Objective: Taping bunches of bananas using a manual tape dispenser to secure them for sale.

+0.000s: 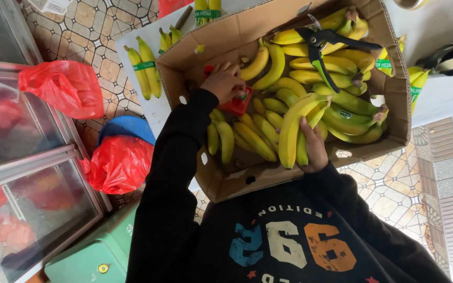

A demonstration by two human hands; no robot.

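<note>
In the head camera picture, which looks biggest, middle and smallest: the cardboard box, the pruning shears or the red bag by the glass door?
1. cardboard box
2. red bag
3. pruning shears
The bag lies lower, farther from the camera, so its rank over the shears is unsure.

To your left sit two red plastic bags [64, 86], a blue lid [127, 127] and a green crate [98, 254].
</note>
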